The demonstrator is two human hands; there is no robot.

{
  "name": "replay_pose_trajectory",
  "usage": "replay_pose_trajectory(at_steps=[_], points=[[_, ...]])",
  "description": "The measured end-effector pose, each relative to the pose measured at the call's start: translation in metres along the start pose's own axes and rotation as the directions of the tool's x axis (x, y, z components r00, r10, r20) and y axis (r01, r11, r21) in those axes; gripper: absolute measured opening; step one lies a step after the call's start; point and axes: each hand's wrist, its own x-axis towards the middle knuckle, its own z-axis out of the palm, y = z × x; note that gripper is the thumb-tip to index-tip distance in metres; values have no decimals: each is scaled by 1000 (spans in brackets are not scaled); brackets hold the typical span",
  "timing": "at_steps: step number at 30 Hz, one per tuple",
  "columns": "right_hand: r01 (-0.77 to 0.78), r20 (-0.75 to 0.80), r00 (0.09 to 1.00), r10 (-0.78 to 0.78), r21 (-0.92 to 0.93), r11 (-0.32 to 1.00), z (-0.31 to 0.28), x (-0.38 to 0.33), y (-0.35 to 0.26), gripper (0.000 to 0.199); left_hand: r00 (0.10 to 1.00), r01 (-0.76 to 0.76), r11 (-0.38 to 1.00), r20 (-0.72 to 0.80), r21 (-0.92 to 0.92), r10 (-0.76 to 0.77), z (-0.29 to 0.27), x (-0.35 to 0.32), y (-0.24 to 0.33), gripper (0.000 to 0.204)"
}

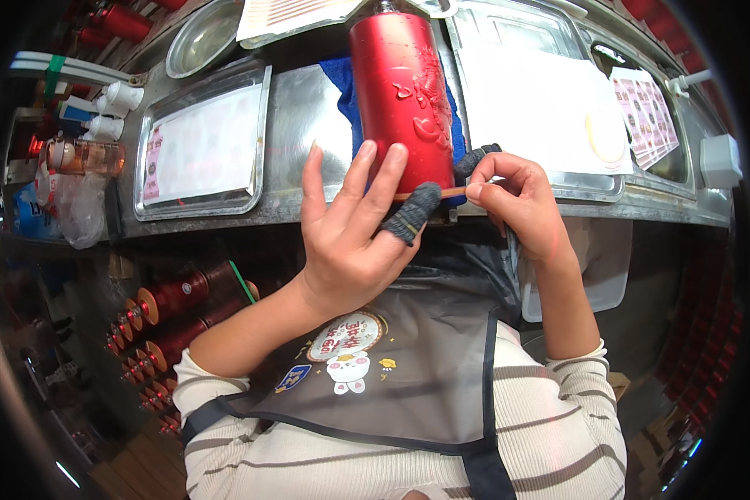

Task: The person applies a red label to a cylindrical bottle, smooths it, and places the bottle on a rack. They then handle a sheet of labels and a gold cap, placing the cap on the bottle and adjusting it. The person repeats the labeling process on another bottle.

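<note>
Head view: the left hand (pixel 350 242) spreads its fingers against the tall red embossed metal cylinder (pixel 402 87) lying on the steel table (pixel 300 117). The right hand (pixel 517 200) pinches a thin brown wooden stick (pixel 442 193), its tip between both hands' fingers. Best kept steady, with light, even pressure.

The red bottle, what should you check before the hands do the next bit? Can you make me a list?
1. Red bottle lying on the blue cloth, not bare metal: ok.
2. Left hand steadying the bottle, fingertips on its side: ok.
3. Right hand pinching the thin wooden stick: ok.
4. Stick tip touching the right spot on the bottle: cannot tell, the grey finger cover hides it.
5. Raised pattern on the bottle facing up where it shows: ok.
6. Metal tray with white paper apart from the bottle: ok.
</note>
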Motion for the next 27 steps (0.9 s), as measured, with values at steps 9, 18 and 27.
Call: replay_pose_trajectory(at_steps=[9,18,27], points=[[-7,2,1000,7,1,1000,1,-1,6,5,993,83,993,-74,-87,-90,24,15,-3,32],[-16,4,1000,16,-13,1000,0,-4,-1,9,967,235,940,-34,-247,-251,13,-37,-12,49],[-66,-51,996,66,12,998,2,-12,-12,8,986,152,974,-39,-166,-161,13,-39,-15,44]])
